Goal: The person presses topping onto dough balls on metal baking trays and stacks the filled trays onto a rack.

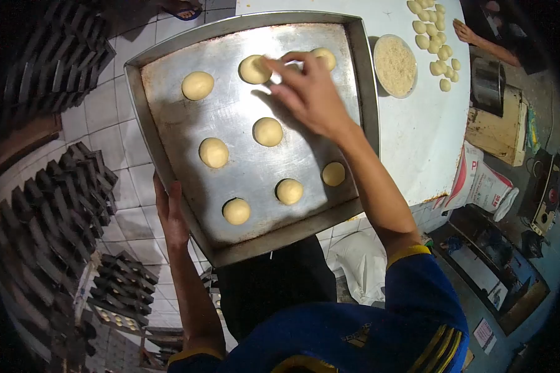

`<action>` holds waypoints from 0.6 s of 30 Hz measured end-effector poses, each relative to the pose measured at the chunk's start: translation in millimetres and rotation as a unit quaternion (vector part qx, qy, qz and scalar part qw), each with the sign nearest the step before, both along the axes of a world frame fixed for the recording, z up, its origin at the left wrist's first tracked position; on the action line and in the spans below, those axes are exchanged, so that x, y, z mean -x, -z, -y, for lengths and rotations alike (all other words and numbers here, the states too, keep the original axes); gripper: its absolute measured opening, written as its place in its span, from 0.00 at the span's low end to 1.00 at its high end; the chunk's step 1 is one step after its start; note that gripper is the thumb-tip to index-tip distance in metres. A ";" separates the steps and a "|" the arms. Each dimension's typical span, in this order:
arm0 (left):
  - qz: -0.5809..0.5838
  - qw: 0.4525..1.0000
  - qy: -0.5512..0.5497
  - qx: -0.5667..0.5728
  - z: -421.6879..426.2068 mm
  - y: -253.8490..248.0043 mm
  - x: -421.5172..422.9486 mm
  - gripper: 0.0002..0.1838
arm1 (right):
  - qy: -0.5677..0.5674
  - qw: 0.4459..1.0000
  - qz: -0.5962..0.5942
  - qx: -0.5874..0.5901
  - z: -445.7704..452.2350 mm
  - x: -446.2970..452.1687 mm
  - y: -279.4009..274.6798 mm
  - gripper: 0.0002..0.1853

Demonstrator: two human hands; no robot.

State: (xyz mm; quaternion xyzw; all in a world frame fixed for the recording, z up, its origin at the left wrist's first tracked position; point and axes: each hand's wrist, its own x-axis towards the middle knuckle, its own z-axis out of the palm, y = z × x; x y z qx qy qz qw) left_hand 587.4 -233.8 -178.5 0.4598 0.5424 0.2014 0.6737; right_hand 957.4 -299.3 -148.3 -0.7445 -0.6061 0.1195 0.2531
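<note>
A square metal baking tray [186, 180] with raised sides holds several round, pale dough balls [268, 132] spaced apart. My left hand [173, 214] grips the tray's left side near the lower corner, the fingers partly hidden beneath it. Over the upper part of the tray is my right hand [308, 93], fingers bent and thumb apart. Its index fingertip meets the right edge of one dough ball [254, 69]. Another dough ball [325, 59] is partly covered by this hand.
On the white table [417, 143] to the right stand a bowl of pale crumbs [395, 65] and several more dough balls [438, 37]. Another person's hand [465, 31] is at its far edge. Dark racks [56, 205] line the left; a white sack [359, 264] lies below.
</note>
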 end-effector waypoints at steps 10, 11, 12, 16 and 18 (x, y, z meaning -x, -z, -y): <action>-0.079 0.997 -0.003 0.008 -2.1 -18.2 -7.6 0.43 | 0.311 0.925 0.197 0.090 72.6 -165.5 -12.1 0.15; -0.085 0.996 -0.004 0.011 -2.1 -19.4 -7.8 0.44 | 0.287 0.926 0.226 0.092 75.2 -173.1 -5.1 0.16; -0.092 0.996 -0.004 0.015 -1.7 -19.9 -8.0 0.44 | 0.262 0.926 0.255 0.094 74.5 -174.4 -4.7 0.16; -0.050 0.998 0.017 -0.029 -4.1 -7.9 -5.1 0.37 | 0.358 0.901 0.219 0.110 79.8 -181.4 -14.3 0.19; -0.032 0.999 0.018 -0.022 -4.9 -4.0 -3.8 0.36 | 0.405 0.911 -0.033 0.069 83.8 -184.1 -18.5 0.22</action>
